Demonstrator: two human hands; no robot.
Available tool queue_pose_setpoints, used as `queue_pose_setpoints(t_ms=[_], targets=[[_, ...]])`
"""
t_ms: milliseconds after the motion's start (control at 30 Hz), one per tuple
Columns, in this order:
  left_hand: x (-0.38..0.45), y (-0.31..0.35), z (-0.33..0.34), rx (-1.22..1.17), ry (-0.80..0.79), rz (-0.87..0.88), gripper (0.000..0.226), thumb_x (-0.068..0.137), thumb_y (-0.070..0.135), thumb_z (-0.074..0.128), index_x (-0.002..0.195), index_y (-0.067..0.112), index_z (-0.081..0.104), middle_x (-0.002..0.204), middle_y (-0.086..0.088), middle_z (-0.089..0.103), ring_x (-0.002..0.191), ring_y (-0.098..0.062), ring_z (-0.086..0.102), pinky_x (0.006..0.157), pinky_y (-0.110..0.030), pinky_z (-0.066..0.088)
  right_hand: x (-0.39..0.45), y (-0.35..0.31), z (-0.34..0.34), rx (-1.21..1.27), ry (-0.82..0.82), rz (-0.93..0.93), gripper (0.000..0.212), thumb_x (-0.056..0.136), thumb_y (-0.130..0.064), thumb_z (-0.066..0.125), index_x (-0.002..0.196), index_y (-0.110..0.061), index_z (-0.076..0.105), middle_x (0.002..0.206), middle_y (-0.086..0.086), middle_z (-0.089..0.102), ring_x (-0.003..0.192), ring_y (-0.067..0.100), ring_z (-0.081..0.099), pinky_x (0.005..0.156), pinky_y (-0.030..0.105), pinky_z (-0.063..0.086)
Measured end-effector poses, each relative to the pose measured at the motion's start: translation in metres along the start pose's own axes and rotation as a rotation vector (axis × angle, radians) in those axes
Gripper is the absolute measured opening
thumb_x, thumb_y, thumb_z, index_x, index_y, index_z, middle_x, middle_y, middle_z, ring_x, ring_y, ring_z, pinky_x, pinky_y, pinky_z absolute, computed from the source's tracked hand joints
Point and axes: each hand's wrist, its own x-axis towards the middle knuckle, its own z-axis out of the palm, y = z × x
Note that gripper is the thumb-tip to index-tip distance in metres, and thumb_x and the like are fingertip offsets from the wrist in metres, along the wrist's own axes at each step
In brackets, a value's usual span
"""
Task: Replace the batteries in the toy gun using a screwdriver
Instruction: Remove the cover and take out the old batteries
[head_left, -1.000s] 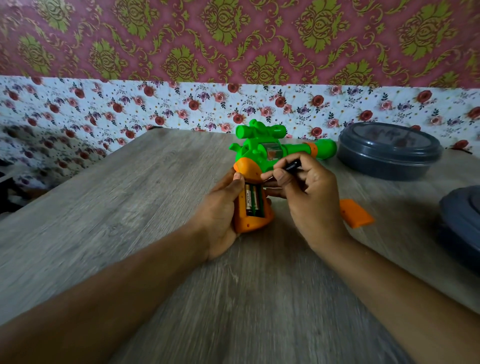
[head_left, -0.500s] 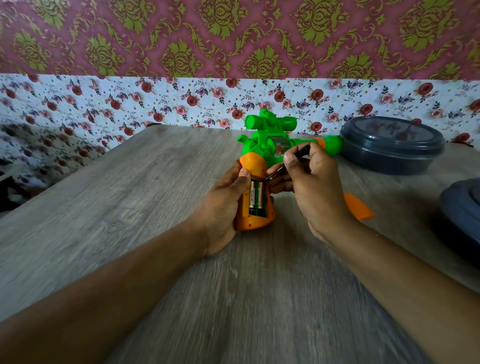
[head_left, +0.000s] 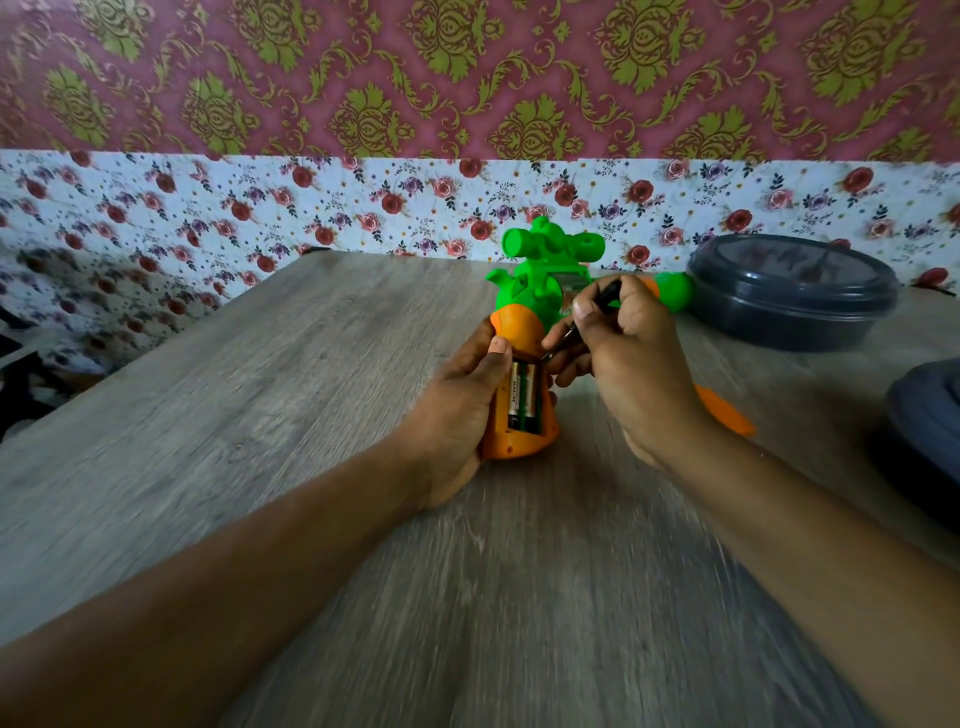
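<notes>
A green and orange toy gun lies on the wooden table, its orange grip pointing toward me. The battery compartment in the grip is uncovered and shows two batteries side by side. My left hand grips the grip from the left, thumb at the compartment's top edge. My right hand pinches a small black-handled screwdriver, its metal tip at the top right corner of the compartment. An orange battery cover lies on the table, partly hidden behind my right wrist.
A dark grey round lidded container stands at the back right, next to the gun's muzzle. Another grey lidded container sits at the right edge. A floral-papered wall runs behind the table.
Both hands and the gun appear slightly higher in view. The screwdriver tip has come down to the top edge of the battery compartment.
</notes>
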Motion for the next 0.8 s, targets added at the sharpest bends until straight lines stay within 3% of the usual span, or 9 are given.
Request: queue_pose_setpoints(t_ms=[167, 333, 533, 600, 700, 800], targets=[[0.000, 0.000, 0.001, 0.035, -0.009, 0.018, 0.041, 0.100, 0.025, 0.034, 0.140, 0.027, 0.039, 0.107, -0.006, 0.065, 0.088, -0.021, 0.063, 0.083, -0.037, 0.053, 0.007, -0.001, 0.000, 0.051, -0.003, 0.131, 0.020, 0.098, -0.011, 0.036, 0.079, -0.016, 0.041, 0.064, 0.006, 0.058, 0.047, 0.017, 0.053, 0.040, 0.021, 0.043], [0.000, -0.002, 0.000, 0.031, 0.001, 0.019, 0.043, 0.099, 0.026, 0.035, 0.142, 0.025, 0.037, 0.116, -0.010, 0.063, 0.096, -0.026, 0.062, 0.089, -0.042, 0.050, 0.008, 0.001, -0.002, 0.057, -0.002, 0.132, 0.019, 0.098, -0.012, 0.037, 0.080, -0.016, 0.042, 0.066, 0.007, 0.059, 0.049, 0.017, 0.055, 0.041, 0.022, 0.044], [0.001, 0.000, 0.000, -0.051, -0.006, 0.008, 0.041, 0.100, 0.023, 0.033, 0.141, 0.021, 0.040, 0.110, -0.007, 0.065, 0.088, -0.017, 0.066, 0.085, -0.037, 0.053, 0.000, 0.005, 0.003, -0.055, -0.022, -0.182, 0.016, 0.096, -0.010, 0.041, 0.082, -0.017, 0.043, 0.068, 0.006, 0.060, 0.056, 0.033, 0.058, 0.053, 0.038, 0.052], [0.001, 0.000, 0.002, -0.067, 0.001, 0.000, 0.041, 0.100, 0.023, 0.032, 0.140, 0.020, 0.041, 0.111, -0.006, 0.064, 0.089, -0.017, 0.065, 0.084, -0.037, 0.053, -0.003, 0.006, 0.004, -0.112, -0.054, -0.283, 0.012, 0.093, -0.015, 0.043, 0.082, -0.021, 0.045, 0.071, 0.008, 0.062, 0.062, 0.027, 0.061, 0.058, 0.037, 0.054], [0.001, 0.000, 0.003, -0.075, 0.017, -0.001, 0.040, 0.101, 0.022, 0.031, 0.140, 0.021, 0.041, 0.122, -0.009, 0.061, 0.101, -0.023, 0.062, 0.085, -0.038, 0.052, -0.006, 0.007, 0.004, -0.212, -0.086, -0.393, 0.007, 0.091, -0.016, 0.045, 0.087, -0.013, 0.049, 0.075, 0.009, 0.064, 0.069, 0.015, 0.063, 0.063, 0.029, 0.053], [0.001, 0.001, 0.002, -0.071, 0.031, -0.023, 0.039, 0.101, 0.023, 0.031, 0.138, 0.022, 0.043, 0.127, -0.011, 0.060, 0.110, -0.028, 0.060, 0.089, -0.042, 0.050, -0.007, 0.008, 0.002, -0.336, -0.119, -0.486, 0.009, 0.091, -0.016, 0.050, 0.087, -0.009, 0.055, 0.077, 0.005, 0.064, 0.076, 0.013, 0.064, 0.067, 0.037, 0.055]])
